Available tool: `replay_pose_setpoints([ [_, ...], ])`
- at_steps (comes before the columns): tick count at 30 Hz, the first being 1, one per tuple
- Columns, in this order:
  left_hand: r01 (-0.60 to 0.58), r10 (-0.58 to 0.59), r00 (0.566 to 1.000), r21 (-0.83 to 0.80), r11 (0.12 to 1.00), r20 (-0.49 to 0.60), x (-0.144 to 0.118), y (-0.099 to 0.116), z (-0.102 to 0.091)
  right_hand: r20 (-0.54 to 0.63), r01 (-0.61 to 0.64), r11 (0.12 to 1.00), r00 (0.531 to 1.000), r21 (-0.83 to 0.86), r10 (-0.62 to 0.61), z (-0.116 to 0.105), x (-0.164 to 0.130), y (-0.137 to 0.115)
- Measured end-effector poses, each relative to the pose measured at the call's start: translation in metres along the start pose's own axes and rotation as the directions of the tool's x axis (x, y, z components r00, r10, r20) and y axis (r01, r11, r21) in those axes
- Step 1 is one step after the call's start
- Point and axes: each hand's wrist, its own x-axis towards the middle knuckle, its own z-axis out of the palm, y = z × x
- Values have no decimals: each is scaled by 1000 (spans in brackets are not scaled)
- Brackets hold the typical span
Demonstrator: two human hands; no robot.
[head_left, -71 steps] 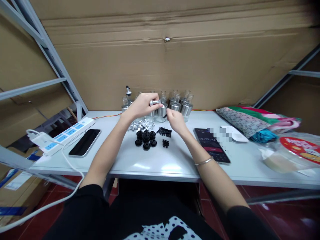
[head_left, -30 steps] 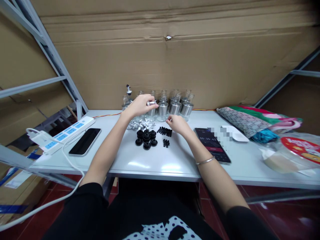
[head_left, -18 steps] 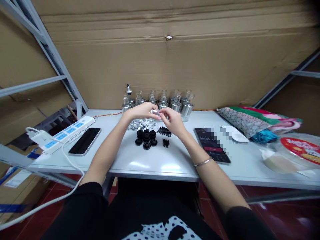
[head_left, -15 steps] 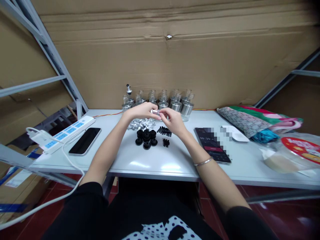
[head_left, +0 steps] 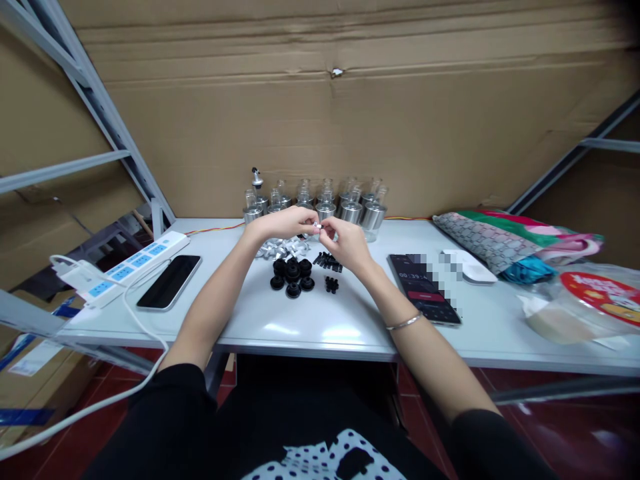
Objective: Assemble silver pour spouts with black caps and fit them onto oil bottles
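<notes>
Fingertips of both hands meet over the table, pinched on one small silver part: left hand curls around its near end, right hand nips the other end between thumb and forefinger. Both hands closed, no open gap visible; too small to tell if a second piece sits inside the right pinch. Part hangs in the air just above the black plugs and behind the black caps, with the pile of silver spouts below the left hand. Row of glass bottles stands further back against the cardboard wall, untouched. Judgement: this looks like a fit-together step, so keep the left hand as the fixed holder, line the axes up before pushing, and press straight rather than at an angle. Working low over the table helps, since a dropped piece could roll toward the phone or the edge. Second phone and power strip lie well to the left.
</notes>
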Motion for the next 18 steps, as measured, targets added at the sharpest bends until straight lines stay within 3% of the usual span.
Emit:
replay_pose_setpoints([
  [4,-4,3,1000,34,999,18,0,2,1,39,14,992,999,-123,-9,0,0,-3],
  [9,7,-7,1000,6,1000,29,0,2,0,72,-28,988,997,-150,39,2,1,-5],
  [18,-82,83,997,66,994,-9,0,-1,-1,135,-86,994,988,63,77,0,3,0],
])
